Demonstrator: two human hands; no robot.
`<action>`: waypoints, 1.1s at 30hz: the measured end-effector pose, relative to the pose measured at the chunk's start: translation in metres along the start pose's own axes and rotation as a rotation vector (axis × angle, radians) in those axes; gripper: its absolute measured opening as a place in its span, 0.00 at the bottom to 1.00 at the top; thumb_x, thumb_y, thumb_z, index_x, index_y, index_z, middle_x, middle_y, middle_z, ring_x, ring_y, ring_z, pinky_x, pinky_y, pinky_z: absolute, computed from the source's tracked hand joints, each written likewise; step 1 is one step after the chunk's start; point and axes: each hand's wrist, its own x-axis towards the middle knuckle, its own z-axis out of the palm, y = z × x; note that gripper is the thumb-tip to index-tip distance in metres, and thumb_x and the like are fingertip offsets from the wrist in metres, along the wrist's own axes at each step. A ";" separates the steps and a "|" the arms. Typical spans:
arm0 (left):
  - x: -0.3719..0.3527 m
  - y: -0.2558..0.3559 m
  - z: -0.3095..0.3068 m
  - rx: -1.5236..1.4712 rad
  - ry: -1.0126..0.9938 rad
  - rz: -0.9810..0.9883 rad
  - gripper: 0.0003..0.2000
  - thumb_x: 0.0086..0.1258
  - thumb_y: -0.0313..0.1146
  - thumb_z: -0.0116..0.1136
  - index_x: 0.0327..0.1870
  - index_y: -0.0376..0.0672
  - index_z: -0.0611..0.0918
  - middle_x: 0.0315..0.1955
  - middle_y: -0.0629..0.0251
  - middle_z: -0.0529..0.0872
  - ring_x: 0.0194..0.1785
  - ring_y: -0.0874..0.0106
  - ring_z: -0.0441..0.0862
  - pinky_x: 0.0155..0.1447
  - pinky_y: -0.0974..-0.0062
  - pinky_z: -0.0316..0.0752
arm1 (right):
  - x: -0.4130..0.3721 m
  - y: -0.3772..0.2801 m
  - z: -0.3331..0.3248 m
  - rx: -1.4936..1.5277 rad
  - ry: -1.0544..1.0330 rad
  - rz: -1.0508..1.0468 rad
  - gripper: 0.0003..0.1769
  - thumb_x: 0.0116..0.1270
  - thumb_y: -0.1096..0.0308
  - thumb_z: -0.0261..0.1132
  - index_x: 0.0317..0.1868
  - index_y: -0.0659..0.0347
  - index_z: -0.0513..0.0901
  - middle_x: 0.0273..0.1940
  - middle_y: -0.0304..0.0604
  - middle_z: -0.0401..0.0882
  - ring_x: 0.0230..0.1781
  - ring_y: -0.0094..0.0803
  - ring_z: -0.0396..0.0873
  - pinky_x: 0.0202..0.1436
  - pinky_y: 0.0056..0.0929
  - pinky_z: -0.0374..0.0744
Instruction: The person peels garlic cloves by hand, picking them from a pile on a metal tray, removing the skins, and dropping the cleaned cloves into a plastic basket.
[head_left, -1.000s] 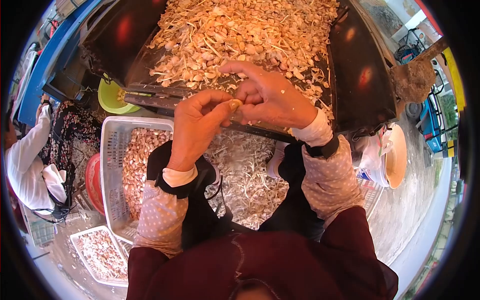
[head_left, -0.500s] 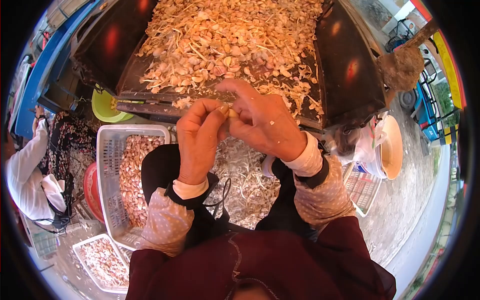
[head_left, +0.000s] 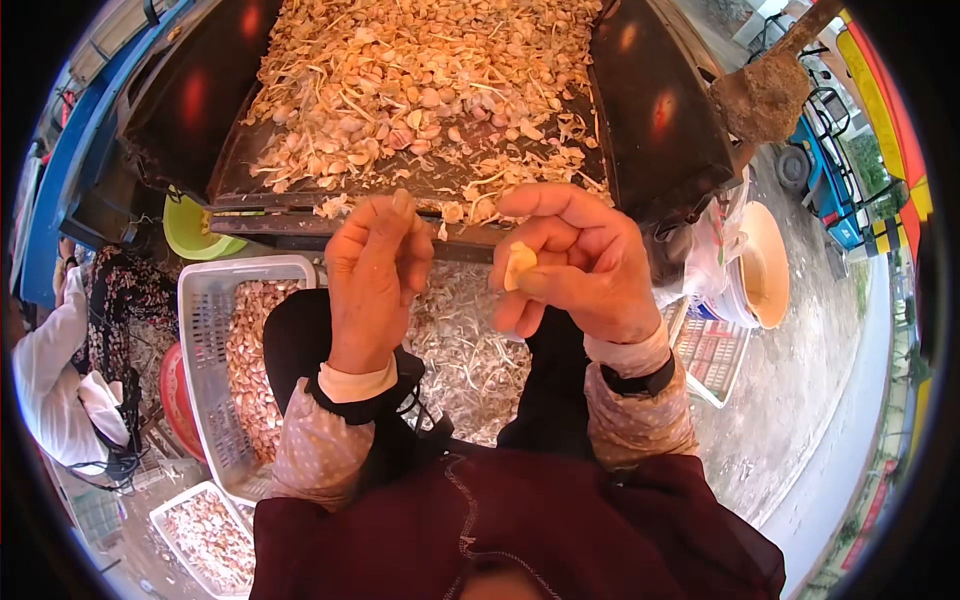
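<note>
Between the thumb and fingers of my right hand (head_left: 585,265) is a pale yellow garlic clove (head_left: 519,264). My left hand (head_left: 375,280) is apart from it, its thumb pressed against curled fingers; whether anything small is pinched there I cannot make out. A small pale scrap (head_left: 443,231) shows between the two hands. Beyond them, a heap of garlic cloves (head_left: 420,95) with loose skins and dry stalks covers the dark tabletop (head_left: 235,165).
On my left stand a white crate (head_left: 205,350) of cloves, a smaller white tray (head_left: 165,520), a green bowl (head_left: 190,232) and a red basin (head_left: 175,400). A person in a white sleeve (head_left: 45,340) is far left. Skins (head_left: 470,350) litter the ground. Right stands an orange-rimmed bucket (head_left: 765,265).
My hands were together over the clove and have moved apart. The clove is now in my right hand, turned toward me. The view has shifted slightly to the right.
</note>
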 end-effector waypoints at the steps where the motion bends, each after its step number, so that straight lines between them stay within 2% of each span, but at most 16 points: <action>1: 0.004 -0.003 -0.007 0.089 0.002 -0.031 0.09 0.76 0.35 0.55 0.32 0.42 0.78 0.24 0.73 0.79 0.21 0.86 0.67 0.23 0.87 0.57 | 0.000 0.003 0.000 -0.011 0.006 -0.077 0.20 0.65 0.80 0.64 0.58 0.70 0.73 0.36 0.44 0.83 0.32 0.31 0.87 0.31 0.21 0.83; 6: -0.002 -0.007 -0.009 0.203 -0.147 -0.009 0.07 0.74 0.33 0.57 0.39 0.40 0.84 0.31 0.72 0.82 0.29 0.86 0.75 0.28 0.88 0.63 | -0.001 0.012 0.007 -0.055 -0.033 -0.337 0.15 0.66 0.83 0.63 0.54 0.72 0.77 0.42 0.48 0.84 0.40 0.34 0.87 0.38 0.24 0.86; 7: -0.006 -0.003 -0.012 0.231 -0.324 0.105 0.09 0.72 0.27 0.58 0.48 0.36 0.84 0.38 0.67 0.83 0.37 0.82 0.79 0.36 0.85 0.72 | 0.001 0.013 0.007 -0.054 -0.036 -0.335 0.15 0.66 0.83 0.63 0.54 0.72 0.77 0.42 0.48 0.84 0.40 0.34 0.87 0.38 0.24 0.86; 10: -0.027 0.016 0.017 0.052 -0.326 0.214 0.10 0.69 0.20 0.59 0.50 0.33 0.83 0.43 0.61 0.82 0.41 0.75 0.82 0.44 0.79 0.79 | 0.004 0.013 0.007 -0.121 0.024 -0.396 0.15 0.65 0.83 0.65 0.53 0.72 0.78 0.42 0.47 0.84 0.42 0.34 0.87 0.40 0.24 0.86; 11: -0.024 0.014 0.012 0.146 -0.369 0.372 0.12 0.65 0.16 0.60 0.50 0.32 0.83 0.45 0.58 0.81 0.43 0.71 0.83 0.49 0.74 0.80 | 0.005 0.012 0.009 -0.203 -0.007 -0.468 0.17 0.64 0.83 0.67 0.53 0.72 0.78 0.42 0.47 0.85 0.42 0.33 0.87 0.41 0.24 0.85; 12: -0.024 0.015 0.011 0.147 -0.366 0.374 0.12 0.65 0.16 0.60 0.50 0.32 0.83 0.45 0.58 0.81 0.43 0.71 0.83 0.49 0.74 0.80 | 0.006 0.012 0.010 -0.284 -0.038 -0.538 0.19 0.63 0.82 0.68 0.54 0.72 0.77 0.42 0.46 0.85 0.41 0.32 0.86 0.42 0.24 0.85; 16: -0.038 0.037 0.012 0.342 -0.309 0.452 0.11 0.63 0.16 0.62 0.46 0.34 0.86 0.42 0.58 0.82 0.42 0.72 0.82 0.44 0.76 0.80 | 0.004 0.013 0.015 -0.262 -0.014 -0.514 0.18 0.59 0.82 0.72 0.50 0.72 0.80 0.41 0.47 0.86 0.40 0.30 0.86 0.42 0.24 0.84; 18: -0.042 0.041 0.008 0.512 -0.359 0.696 0.12 0.60 0.17 0.65 0.45 0.36 0.87 0.40 0.59 0.83 0.40 0.73 0.83 0.41 0.79 0.78 | 0.002 0.009 0.014 -0.330 -0.095 -0.611 0.15 0.55 0.80 0.74 0.44 0.70 0.84 0.38 0.49 0.87 0.37 0.31 0.87 0.37 0.24 0.84; 20: -0.042 0.045 0.004 0.498 -0.416 0.759 0.13 0.57 0.18 0.65 0.44 0.36 0.88 0.37 0.59 0.83 0.36 0.71 0.84 0.37 0.81 0.76 | 0.006 0.001 0.020 -0.268 -0.244 -0.745 0.12 0.53 0.78 0.76 0.39 0.70 0.87 0.33 0.53 0.86 0.27 0.38 0.86 0.28 0.24 0.82; 22: -0.042 0.061 0.008 0.304 -0.773 0.759 0.13 0.56 0.19 0.66 0.44 0.35 0.87 0.34 0.58 0.84 0.29 0.70 0.84 0.30 0.81 0.75 | 0.007 -0.017 0.025 -0.166 -0.494 -0.747 0.11 0.55 0.78 0.74 0.39 0.71 0.87 0.32 0.56 0.85 0.21 0.38 0.84 0.22 0.24 0.79; 24: -0.051 0.062 0.021 0.197 -0.741 0.904 0.07 0.58 0.19 0.67 0.38 0.31 0.85 0.28 0.54 0.82 0.20 0.66 0.80 0.19 0.79 0.71 | -0.004 -0.022 0.032 -0.011 -0.603 -0.693 0.04 0.60 0.80 0.68 0.35 0.74 0.85 0.29 0.64 0.82 0.19 0.38 0.83 0.20 0.25 0.80; 26: -0.053 0.060 0.023 0.126 -0.731 0.889 0.05 0.57 0.15 0.64 0.33 0.30 0.84 0.25 0.52 0.82 0.19 0.67 0.80 0.19 0.78 0.71 | 0.005 -0.023 0.043 0.039 -0.631 -0.777 0.02 0.59 0.83 0.67 0.33 0.75 0.85 0.27 0.64 0.81 0.15 0.32 0.79 0.16 0.20 0.74; 27: -0.051 0.061 0.027 0.119 -0.783 0.951 0.07 0.59 0.18 0.65 0.38 0.31 0.85 0.27 0.55 0.82 0.20 0.70 0.79 0.19 0.80 0.69 | 0.008 -0.022 0.049 0.090 -0.648 -0.851 0.02 0.58 0.86 0.65 0.30 0.76 0.85 0.25 0.63 0.80 0.11 0.26 0.75 0.11 0.15 0.69; 28: -0.050 0.060 0.031 0.112 -0.834 1.011 0.09 0.61 0.22 0.67 0.42 0.33 0.86 0.29 0.57 0.82 0.21 0.73 0.79 0.19 0.83 0.66 | 0.008 -0.022 0.053 0.097 -0.644 -0.851 0.02 0.58 0.86 0.65 0.30 0.76 0.85 0.25 0.63 0.80 0.11 0.26 0.75 0.11 0.15 0.69; 29: -0.055 0.049 0.040 0.087 -0.663 1.089 0.09 0.60 0.24 0.67 0.41 0.37 0.86 0.27 0.60 0.81 0.18 0.76 0.76 0.16 0.85 0.59 | 0.009 -0.024 0.057 0.112 -0.596 -0.874 0.02 0.57 0.86 0.65 0.30 0.76 0.85 0.25 0.63 0.80 0.11 0.26 0.75 0.11 0.15 0.69; 33: -0.059 0.046 0.049 0.023 -0.606 1.069 0.10 0.58 0.23 0.67 0.41 0.36 0.86 0.27 0.60 0.81 0.18 0.76 0.75 0.16 0.85 0.60 | 0.000 -0.026 0.066 0.162 -0.371 -0.940 0.03 0.57 0.86 0.65 0.31 0.76 0.85 0.25 0.63 0.80 0.12 0.26 0.76 0.12 0.15 0.69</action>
